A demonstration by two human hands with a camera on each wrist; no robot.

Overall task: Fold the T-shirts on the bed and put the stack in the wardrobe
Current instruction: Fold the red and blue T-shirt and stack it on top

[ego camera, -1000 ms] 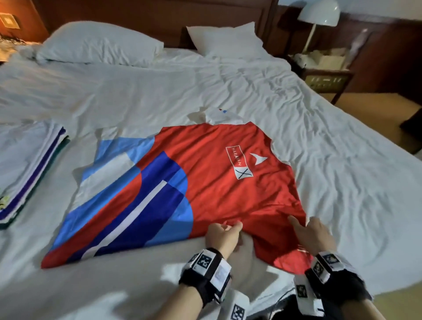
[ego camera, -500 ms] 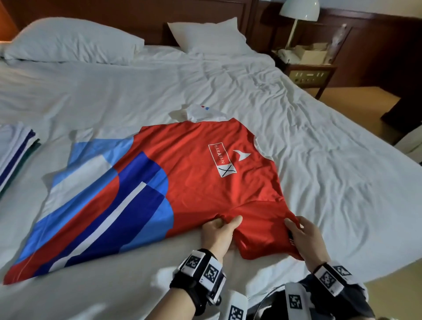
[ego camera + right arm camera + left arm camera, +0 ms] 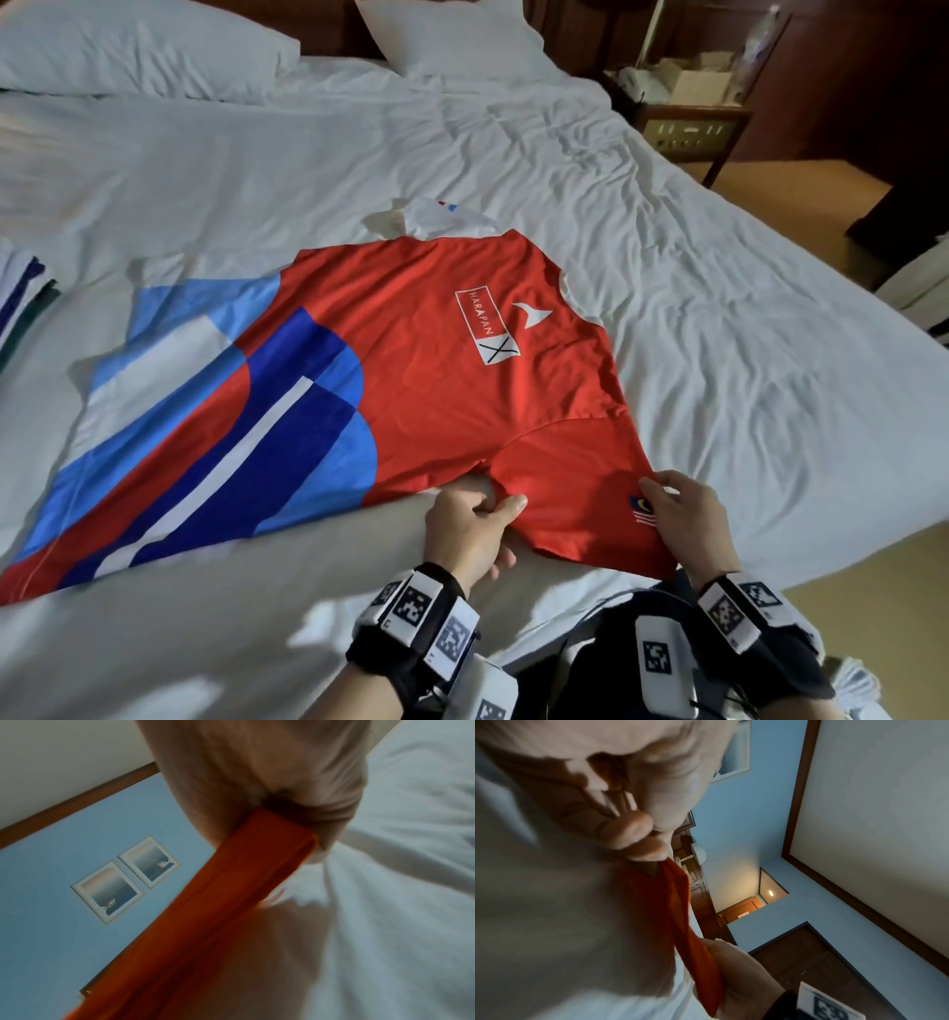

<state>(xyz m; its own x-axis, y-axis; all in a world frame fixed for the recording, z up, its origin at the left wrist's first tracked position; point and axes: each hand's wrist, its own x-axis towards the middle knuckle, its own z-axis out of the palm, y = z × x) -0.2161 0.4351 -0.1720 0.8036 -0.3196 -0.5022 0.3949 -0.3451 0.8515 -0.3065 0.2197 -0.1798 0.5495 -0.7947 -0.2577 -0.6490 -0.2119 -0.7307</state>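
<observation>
A red T-shirt [image 3: 411,370] with blue and white panels lies spread on the white bed [image 3: 719,318], collar to the right. Its near sleeve [image 3: 575,493] points toward me. My left hand [image 3: 477,519] pinches the shirt at the armpit seam; the left wrist view shows red cloth [image 3: 680,912] caught between thumb and fingers. My right hand [image 3: 678,509] grips the sleeve's outer edge by a small flag patch, and the right wrist view shows the red cloth [image 3: 231,902] running out of the closed fingers. A stack of folded shirts [image 3: 23,303] sits at the left edge.
Two white pillows [image 3: 144,46] lie at the headboard. A wooden nightstand [image 3: 688,118] with a box stands at the back right beside the bed. Carpet floor [image 3: 847,616] runs along the bed's right side.
The near sleeve has been drawn toward me and spread flatter, its flag patch now showing. Both hands kept their hold. The head view has tilted down and to the right.
</observation>
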